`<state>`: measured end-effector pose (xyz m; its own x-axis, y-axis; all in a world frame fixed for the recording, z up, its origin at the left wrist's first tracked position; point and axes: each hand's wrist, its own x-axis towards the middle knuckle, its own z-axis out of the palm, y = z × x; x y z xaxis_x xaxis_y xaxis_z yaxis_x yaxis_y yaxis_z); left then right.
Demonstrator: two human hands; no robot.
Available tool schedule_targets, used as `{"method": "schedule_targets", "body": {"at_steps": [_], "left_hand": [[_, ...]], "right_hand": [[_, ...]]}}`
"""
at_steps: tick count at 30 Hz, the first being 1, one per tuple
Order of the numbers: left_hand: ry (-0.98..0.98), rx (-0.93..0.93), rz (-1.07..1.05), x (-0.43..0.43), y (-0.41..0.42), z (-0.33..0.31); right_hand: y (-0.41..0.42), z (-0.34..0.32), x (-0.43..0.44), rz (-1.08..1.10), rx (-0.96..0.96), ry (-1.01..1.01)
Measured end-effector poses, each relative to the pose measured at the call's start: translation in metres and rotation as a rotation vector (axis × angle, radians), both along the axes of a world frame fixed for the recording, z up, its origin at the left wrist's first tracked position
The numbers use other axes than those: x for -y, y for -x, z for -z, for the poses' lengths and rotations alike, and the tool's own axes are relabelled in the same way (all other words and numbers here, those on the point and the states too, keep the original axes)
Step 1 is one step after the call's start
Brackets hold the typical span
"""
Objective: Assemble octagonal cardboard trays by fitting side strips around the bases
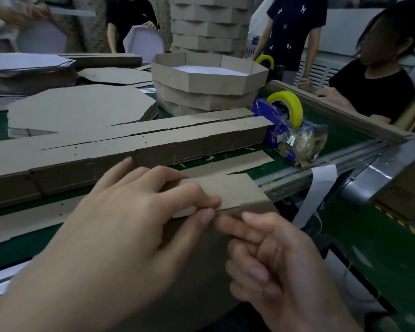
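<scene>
My left hand (134, 212) pinches the end of a brown cardboard side strip (228, 190) between thumb and fingers, close to me at the table's front edge. My right hand (268, 259) reaches in from below, its index finger touching the strip's lower edge beside my left thumb. A brown cardboard sheet (197, 264) lies under both hands, mostly hidden. A thick stack of side strips (153, 142) runs across the table behind my hands. Finished octagonal trays (211, 80) are stacked at the centre back. Flat octagonal bases (82, 106) lie in piles to the left.
A blue tape dispenser (290, 130) with a yellow roll stands on the green table (340, 137) at the right. A loose strip (237, 161) lies before the stack. A seated person in black (369, 87) is at the right; others stand at the back beside a tall tray stack (209, 22).
</scene>
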<state>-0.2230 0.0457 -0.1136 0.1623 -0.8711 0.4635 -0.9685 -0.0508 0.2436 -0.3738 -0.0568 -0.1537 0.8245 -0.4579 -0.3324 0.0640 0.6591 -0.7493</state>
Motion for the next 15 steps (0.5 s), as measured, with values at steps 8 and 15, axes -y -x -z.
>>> {"method": "schedule_targets", "body": {"at_steps": [8, 15], "left_hand": [[0.126, 0.013, -0.128, 0.014, 0.019, -0.004], [0.159, 0.040, -0.106, 0.015, 0.024, 0.000]], "right_hand": [[0.003, 0.008, 0.013, -0.232, 0.157, -0.289], [0.007, 0.019, 0.013, -0.229, 0.128, -0.337]]}}
